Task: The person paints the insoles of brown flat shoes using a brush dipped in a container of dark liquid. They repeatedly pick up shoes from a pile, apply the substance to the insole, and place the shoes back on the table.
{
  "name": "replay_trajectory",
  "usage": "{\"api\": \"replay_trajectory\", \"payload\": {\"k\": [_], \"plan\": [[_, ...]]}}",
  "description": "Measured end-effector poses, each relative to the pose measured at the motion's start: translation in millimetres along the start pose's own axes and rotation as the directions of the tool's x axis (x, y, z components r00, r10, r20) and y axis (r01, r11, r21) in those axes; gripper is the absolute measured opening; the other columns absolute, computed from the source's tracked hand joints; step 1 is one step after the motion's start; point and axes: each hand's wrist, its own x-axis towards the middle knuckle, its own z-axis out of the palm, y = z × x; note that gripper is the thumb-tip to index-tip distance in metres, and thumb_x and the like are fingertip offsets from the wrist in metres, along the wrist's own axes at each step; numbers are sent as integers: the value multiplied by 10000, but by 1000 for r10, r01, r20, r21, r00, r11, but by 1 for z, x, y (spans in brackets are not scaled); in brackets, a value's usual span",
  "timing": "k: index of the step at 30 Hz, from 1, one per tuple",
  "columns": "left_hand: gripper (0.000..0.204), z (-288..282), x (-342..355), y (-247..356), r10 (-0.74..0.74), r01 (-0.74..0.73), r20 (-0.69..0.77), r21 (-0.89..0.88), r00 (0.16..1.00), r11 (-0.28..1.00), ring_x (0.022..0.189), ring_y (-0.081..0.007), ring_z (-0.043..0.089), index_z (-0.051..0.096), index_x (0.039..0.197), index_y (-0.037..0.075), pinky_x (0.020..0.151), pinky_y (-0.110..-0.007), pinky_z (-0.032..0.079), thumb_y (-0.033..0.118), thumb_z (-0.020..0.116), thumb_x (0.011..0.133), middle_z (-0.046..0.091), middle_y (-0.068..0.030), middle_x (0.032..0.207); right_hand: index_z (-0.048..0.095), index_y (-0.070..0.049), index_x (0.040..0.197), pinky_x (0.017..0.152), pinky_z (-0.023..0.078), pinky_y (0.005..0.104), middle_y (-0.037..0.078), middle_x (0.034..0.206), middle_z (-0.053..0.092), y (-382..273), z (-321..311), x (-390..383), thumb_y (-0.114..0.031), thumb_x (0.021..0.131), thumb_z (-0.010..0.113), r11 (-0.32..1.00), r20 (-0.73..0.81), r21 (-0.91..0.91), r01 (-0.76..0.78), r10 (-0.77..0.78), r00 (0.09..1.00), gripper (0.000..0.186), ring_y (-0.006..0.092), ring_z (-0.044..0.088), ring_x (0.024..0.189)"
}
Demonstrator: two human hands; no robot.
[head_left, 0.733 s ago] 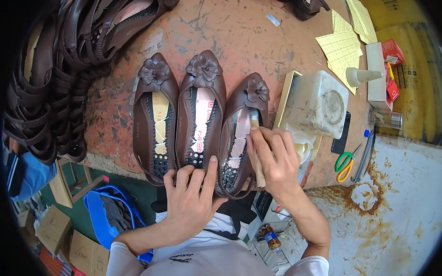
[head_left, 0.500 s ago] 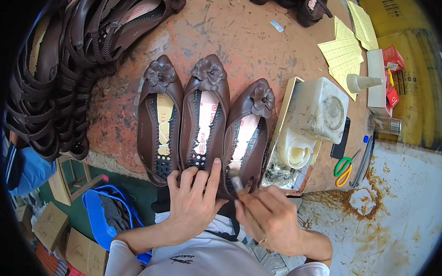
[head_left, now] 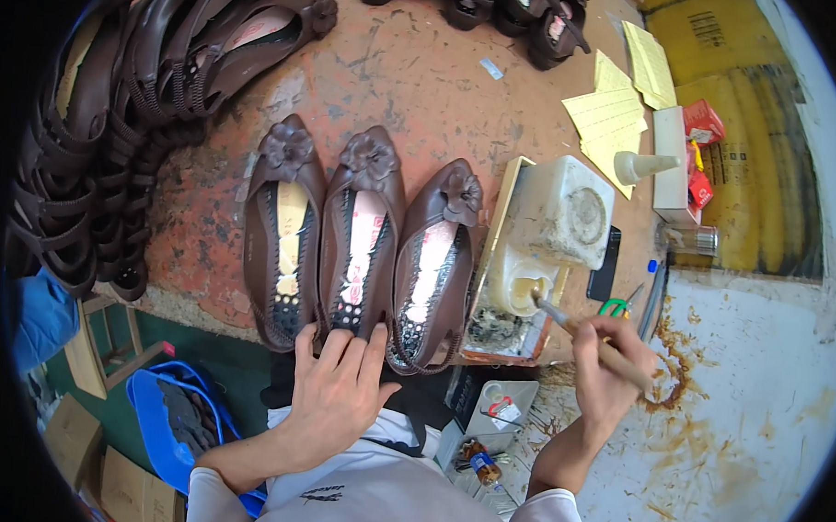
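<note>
Three dark brown slingback shoes with flower trims stand side by side at the table edge: a left shoe (head_left: pixel 286 155), a middle shoe (head_left: pixel 370 156) and a right shoe (head_left: pixel 459 196). Spread over the heel ends of the left and middle shoes are the fingers of my left hand (head_left: pixel 333 401), open and holding nothing. My right hand (head_left: pixel 607 371) is closed round the wooden handle of a brush (head_left: pixel 568 321). The brush tip is at the mouth of a white plastic glue container (head_left: pixel 569 211), where yellowish glue shows. That container sits in a shallow, glue-stained tray (head_left: pixel 495 213).
Many brown strappy shoes (head_left: pixel 62 184) are piled at the left, and more dark shoes (head_left: pixel 555 31) lie at the far edge. Right of the tray are yellow paper slips (head_left: pixel 607 116), a phone (head_left: pixel 605 267) and scissors (head_left: pixel 616 307). A blue basket (head_left: pixel 159 418) stands below the table.
My right hand has carried the brush from the right shoe's heel rightward to the glue container. My left hand stays at the shoe heels. The whole view has shifted slightly.
</note>
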Motion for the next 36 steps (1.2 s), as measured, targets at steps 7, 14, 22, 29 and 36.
{"api": "replay_trajectory", "payload": {"k": [7,14,22,29,36], "plan": [[768,-2,-10,3,-21,21,-32,-22,999,1000,1278,-391,537,627,1447,-60,1127,-677,374,275,902,812,600,-187,1280,834,-5,919,617,526,345,94,785,773,4,13,-5,-21,867,843,987,-17,9,163,-163,986,56,229,671,634],[1035,-21,-14,-1,-262,265,-36,140,964,954,1579,-507,325,415,1631,-30,1288,-764,176,291,933,795,418,-243,1643,819,-2,904,613,515,354,82,773,752,-12,-1,-12,16,810,871,937,-8,-135,321,-325,946,109,228,657,645],[1108,-14,-21,-13,-340,340,-23,94,940,936,1582,-507,329,352,1654,-85,1284,-747,200,310,934,798,442,-270,1613,812,-7,912,620,519,379,91,778,740,-29,0,-15,17,798,870,914,156,-134,383,-362,919,130,251,650,655],[1188,-17,-25,-26,-318,316,-40,-46,947,948,1554,-515,365,323,1663,-98,1212,-714,320,340,964,764,504,-288,1537,812,56,895,657,544,323,125,784,782,-38,-18,-7,-23,858,833,989,108,119,-91,78,991,90,212,711,660],[1113,-8,-27,-32,-298,300,-80,13,951,954,1520,-472,411,428,1637,-61,1147,-700,355,438,933,780,570,-206,1513,833,50,970,664,556,360,143,810,789,-119,48,17,-53,853,860,894,351,375,246,-383,855,158,250,713,687]]}}
